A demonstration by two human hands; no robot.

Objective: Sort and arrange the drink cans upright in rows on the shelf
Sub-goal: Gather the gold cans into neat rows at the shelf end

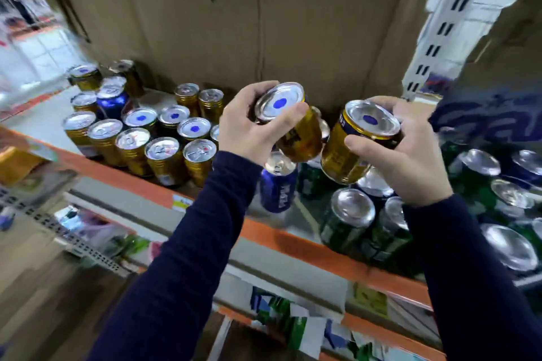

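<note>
green cans (510, 246) cropped right, labels blurred

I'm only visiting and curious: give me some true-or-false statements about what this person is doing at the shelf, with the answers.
1. The left hand grips one gold can and the right hand grips another gold can. True.
2. The shelved gold cans on the left lie on their sides. False: they stand upright in rows.
3. Green cans sit towards the right of the shelf. True.
4. The shelf's front edge is blue. False: it is orange.
5. Both hands are empty, fingers straight. False: the fingers curl round the cans.
</note>
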